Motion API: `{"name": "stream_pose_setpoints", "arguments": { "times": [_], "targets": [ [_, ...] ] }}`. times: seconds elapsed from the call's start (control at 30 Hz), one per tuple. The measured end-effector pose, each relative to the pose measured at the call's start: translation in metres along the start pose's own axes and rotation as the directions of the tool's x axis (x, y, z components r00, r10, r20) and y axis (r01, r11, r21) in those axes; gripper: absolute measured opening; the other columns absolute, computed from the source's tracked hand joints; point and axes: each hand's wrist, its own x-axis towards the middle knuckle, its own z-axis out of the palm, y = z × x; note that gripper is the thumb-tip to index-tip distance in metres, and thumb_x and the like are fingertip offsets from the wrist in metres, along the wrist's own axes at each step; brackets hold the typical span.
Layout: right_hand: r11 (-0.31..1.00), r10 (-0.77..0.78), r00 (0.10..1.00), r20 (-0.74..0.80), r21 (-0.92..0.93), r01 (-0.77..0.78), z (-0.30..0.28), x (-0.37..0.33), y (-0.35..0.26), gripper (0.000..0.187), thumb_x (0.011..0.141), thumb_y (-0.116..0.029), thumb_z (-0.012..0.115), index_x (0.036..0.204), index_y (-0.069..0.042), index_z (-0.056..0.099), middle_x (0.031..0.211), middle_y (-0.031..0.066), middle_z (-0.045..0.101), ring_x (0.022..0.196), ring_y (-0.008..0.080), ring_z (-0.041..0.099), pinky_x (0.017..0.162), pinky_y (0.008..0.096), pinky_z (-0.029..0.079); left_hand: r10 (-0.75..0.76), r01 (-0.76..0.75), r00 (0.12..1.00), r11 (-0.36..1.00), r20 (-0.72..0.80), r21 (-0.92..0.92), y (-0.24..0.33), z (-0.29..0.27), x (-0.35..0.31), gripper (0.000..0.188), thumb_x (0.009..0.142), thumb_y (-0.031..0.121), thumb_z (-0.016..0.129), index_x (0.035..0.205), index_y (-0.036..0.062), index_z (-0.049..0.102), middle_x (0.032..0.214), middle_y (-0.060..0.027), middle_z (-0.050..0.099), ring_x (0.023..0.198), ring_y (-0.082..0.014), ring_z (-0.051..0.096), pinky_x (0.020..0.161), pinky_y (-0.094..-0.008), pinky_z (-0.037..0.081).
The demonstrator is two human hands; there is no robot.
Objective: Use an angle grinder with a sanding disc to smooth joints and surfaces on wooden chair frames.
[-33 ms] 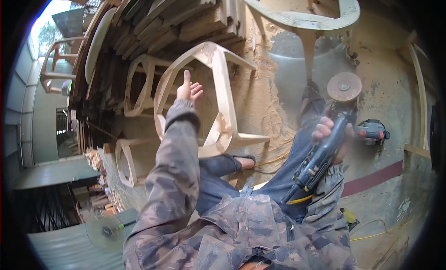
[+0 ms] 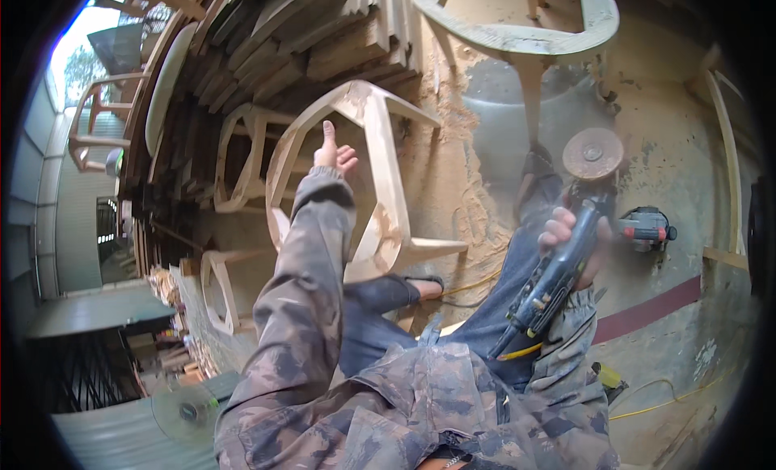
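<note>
My right hand (image 2: 558,227) is wrapped round the dark body of an angle grinder (image 2: 558,276), held over my right leg. A round brownish disc (image 2: 593,154) is fitted at its far end, and a yellow cord leaves the near end. Ahead of my left forearm stands a pale wooden chair frame (image 2: 386,167) with angled legs and a curved rail. My left hand (image 2: 336,155) is raised in front of the frame's opening, thumb up and fingers apart, with nothing visible in it. Whether it touches the wood I cannot tell.
Stacked rough boards (image 2: 323,42) rise at the far left. More chair frames stand near them, and a rounded wooden frame (image 2: 533,40) stands at the far end. A second power tool (image 2: 648,227) lies on the dusty floor at right. A fan (image 2: 187,411) is at lower left.
The view has shifted slightly. The chair frame's top appears a little lower, and the grinder a little further left. Both hands keep the same posture.
</note>
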Motion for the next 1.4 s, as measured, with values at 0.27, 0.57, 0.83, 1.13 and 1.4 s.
{"name": "stream_pose_setpoints", "arguments": {
  "times": [0.27, 0.57, 0.83, 1.13, 1.4],
  "targets": [
    [0.999, -0.010, 1.000, 0.016, 0.050, 0.009, 0.010, 0.001, 0.002, 0.068, 0.088, -0.044, 0.058, 0.137, -0.001, 0.036, 0.094, 0.0068, 0.048, 0.083, 0.0189, 0.051, 0.079, 0.0364, 0.045, 0.008, -0.035, 0.998, 0.910, 0.067, 0.413, -0.049, 0.043, 0.109, 0.090, 0.069, 0.081, 0.056, 0.102, -0.0027, 0.063, 0.085, -0.0143, 0.067, 0.072, -0.0242, 0.066, 0.066, -0.0339, 0.054],
    [0.995, 0.065, 0.997, -0.039, -0.075, -0.068, -0.009, 0.007, -0.013, 0.063, 0.090, -0.041, 0.056, 0.132, 0.002, 0.039, 0.096, 0.0090, 0.049, 0.086, 0.0206, 0.051, 0.083, 0.0374, 0.045, 0.000, -0.068, 0.986, 0.913, 0.166, 0.402, 0.027, -0.037, -0.069, 0.084, 0.063, 0.084, 0.057, 0.088, 0.0041, 0.064, 0.072, -0.0093, 0.063, 0.060, -0.0190, 0.062, 0.058, -0.0327, 0.052],
    [0.924, 0.003, 0.999, 0.032, -0.382, 0.010, -0.009, -0.010, -0.038, 0.046, 0.092, -0.042, 0.055, 0.105, 0.001, 0.044, 0.095, 0.0076, 0.046, 0.091, 0.0201, 0.050, 0.089, 0.0363, 0.045, -0.043, 0.071, 0.857, 0.997, 0.514, -0.035, 0.090, -0.156, -0.107, 0.088, 0.064, 0.084, 0.055, 0.097, 0.0027, 0.058, 0.067, -0.0027, 0.055, 0.053, -0.0149, 0.055, 0.054, -0.0277, 0.049],
    [0.914, -0.145, 0.989, -0.014, -0.386, 0.128, -0.014, -0.018, -0.048, 0.054, 0.089, -0.036, 0.060, 0.123, 0.002, 0.043, 0.097, 0.0074, 0.048, 0.088, 0.0196, 0.051, 0.084, 0.0364, 0.048, 0.016, 0.190, 0.824, 0.934, 0.566, -0.302, 0.064, -0.120, -0.068, 0.096, 0.063, 0.084, 0.056, 0.108, 0.0000, 0.048, 0.071, -0.0022, 0.049, 0.058, -0.0140, 0.052, 0.057, -0.0278, 0.047],
    [0.951, -0.166, 0.984, 0.066, -0.254, 0.178, -0.006, -0.024, -0.046, 0.062, 0.088, -0.033, 0.062, 0.131, 0.005, 0.038, 0.096, 0.0081, 0.047, 0.087, 0.0187, 0.050, 0.085, 0.0361, 0.046, -0.121, 0.400, 0.800, 0.837, 0.588, -0.372, 0.045, -0.127, 0.005, 0.097, 0.063, 0.084, 0.056, 0.099, -0.0049, 0.044, 0.073, -0.0079, 0.050, 0.058, -0.0182, 0.051, 0.056, -0.0283, 0.049]
  ]
}}
